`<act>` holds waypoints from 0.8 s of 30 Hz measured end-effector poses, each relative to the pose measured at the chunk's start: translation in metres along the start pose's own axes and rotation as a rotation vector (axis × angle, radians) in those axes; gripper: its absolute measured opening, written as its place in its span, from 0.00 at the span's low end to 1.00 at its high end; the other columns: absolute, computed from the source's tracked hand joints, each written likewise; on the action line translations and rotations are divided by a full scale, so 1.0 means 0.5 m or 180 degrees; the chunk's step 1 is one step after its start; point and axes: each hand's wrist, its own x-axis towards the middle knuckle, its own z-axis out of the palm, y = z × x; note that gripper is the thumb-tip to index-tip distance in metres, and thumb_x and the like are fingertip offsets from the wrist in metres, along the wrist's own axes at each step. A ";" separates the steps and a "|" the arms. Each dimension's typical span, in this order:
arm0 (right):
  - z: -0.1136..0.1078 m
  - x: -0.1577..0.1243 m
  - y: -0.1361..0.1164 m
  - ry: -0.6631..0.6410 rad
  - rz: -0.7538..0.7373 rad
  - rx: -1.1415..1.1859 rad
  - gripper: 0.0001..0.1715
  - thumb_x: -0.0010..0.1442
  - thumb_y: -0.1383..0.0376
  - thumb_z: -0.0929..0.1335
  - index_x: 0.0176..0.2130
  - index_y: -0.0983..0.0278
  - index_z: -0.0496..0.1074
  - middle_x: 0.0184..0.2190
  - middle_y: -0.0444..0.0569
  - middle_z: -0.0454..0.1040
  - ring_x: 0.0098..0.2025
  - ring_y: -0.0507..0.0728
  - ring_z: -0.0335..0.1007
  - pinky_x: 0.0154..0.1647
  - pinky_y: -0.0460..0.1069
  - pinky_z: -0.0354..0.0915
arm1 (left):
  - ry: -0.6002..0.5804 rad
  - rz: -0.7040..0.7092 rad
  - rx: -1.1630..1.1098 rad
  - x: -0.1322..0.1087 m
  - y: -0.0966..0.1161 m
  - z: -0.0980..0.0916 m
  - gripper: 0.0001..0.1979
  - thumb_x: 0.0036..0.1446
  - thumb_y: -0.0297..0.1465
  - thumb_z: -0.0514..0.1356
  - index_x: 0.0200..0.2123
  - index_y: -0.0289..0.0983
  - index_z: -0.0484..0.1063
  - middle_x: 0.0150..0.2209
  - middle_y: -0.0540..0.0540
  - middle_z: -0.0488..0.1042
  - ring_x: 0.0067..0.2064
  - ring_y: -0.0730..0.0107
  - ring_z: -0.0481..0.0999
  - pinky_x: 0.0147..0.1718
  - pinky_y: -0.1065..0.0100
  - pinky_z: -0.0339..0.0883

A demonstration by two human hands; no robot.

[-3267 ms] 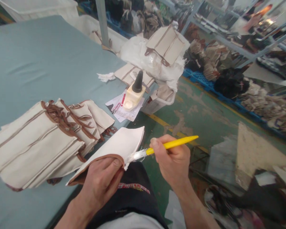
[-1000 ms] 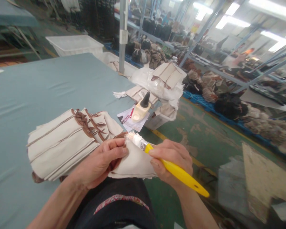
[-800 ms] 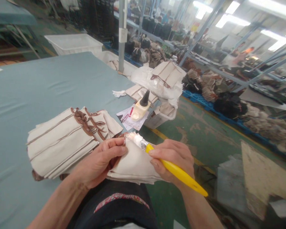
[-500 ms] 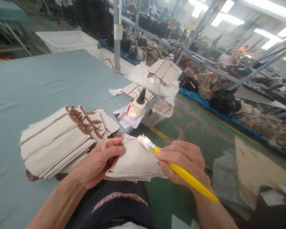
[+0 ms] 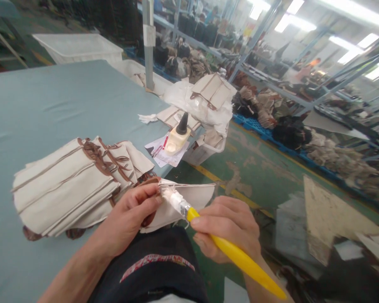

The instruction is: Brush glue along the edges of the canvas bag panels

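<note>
My left hand (image 5: 129,214) pinches the corner of a cream fabric piece (image 5: 198,194) with brown trim, held off the table's near edge. In my right hand (image 5: 229,227) is a brush (image 5: 236,252) with a yellow handle. Its whitened bristles lie against the fabric's upper edge, close to my left fingertips. A stack of cream fabric pieces (image 5: 60,181) with brown straps rests on the table to the left. Beyond my hands stands a pale glue bottle (image 5: 177,139) with a black cone top, on a paper sheet (image 5: 164,160).
The table (image 5: 66,101) has a blue-green cover. A white bin (image 5: 78,48) is behind it. Another bin (image 5: 205,151) with fabric and plastic stands at its right corner. A metal post (image 5: 149,46) rises at the far edge. Boards (image 5: 328,219) lie on the floor at right.
The brush has moved left and slightly down, up to my left fingers. The fabric's right part has come free of my right hand, and its top edge now shows folded.
</note>
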 end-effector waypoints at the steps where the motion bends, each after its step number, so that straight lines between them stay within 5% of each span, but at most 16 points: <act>1: 0.001 -0.003 -0.005 0.0045 0.0048 0.0012 0.10 0.77 0.64 0.67 0.42 0.64 0.76 0.28 0.45 0.82 0.23 0.51 0.73 0.26 0.48 0.67 | -0.0011 0.0027 0.0049 0.000 -0.003 -0.001 0.15 0.60 0.43 0.71 0.40 0.36 0.82 0.22 0.57 0.64 0.21 0.82 0.51 0.18 0.79 0.46; 9: 0.019 -0.035 -0.015 0.0969 0.1230 -0.0153 0.12 0.73 0.54 0.72 0.40 0.58 0.80 0.25 0.42 0.81 0.25 0.55 0.78 0.29 0.50 0.75 | 0.0095 0.0083 0.0250 0.010 -0.023 -0.007 0.15 0.63 0.44 0.68 0.39 0.36 0.79 0.22 0.58 0.61 0.22 0.79 0.50 0.19 0.77 0.45; 14: 0.061 -0.041 -0.010 0.0850 0.1452 -0.0137 0.09 0.72 0.57 0.72 0.40 0.58 0.79 0.28 0.43 0.85 0.24 0.54 0.81 0.30 0.47 0.76 | 0.0151 0.0106 0.0402 0.012 -0.033 -0.009 0.15 0.65 0.44 0.66 0.40 0.37 0.77 0.22 0.58 0.61 0.23 0.78 0.51 0.20 0.76 0.45; 18: 0.061 -0.055 -0.004 0.0824 0.1763 -0.0217 0.08 0.72 0.59 0.72 0.40 0.58 0.79 0.30 0.42 0.85 0.21 0.52 0.78 0.23 0.45 0.71 | 0.0159 0.0126 0.0375 0.013 -0.032 -0.004 0.15 0.65 0.44 0.66 0.35 0.37 0.75 0.23 0.58 0.60 0.24 0.78 0.50 0.21 0.75 0.45; 24: 0.065 -0.050 -0.016 0.0897 0.1668 -0.0085 0.09 0.72 0.56 0.73 0.40 0.57 0.79 0.29 0.40 0.85 0.25 0.52 0.81 0.27 0.45 0.74 | 0.0020 0.0067 0.0355 0.017 -0.024 0.005 0.17 0.62 0.45 0.68 0.36 0.36 0.78 0.22 0.58 0.60 0.23 0.78 0.49 0.20 0.75 0.43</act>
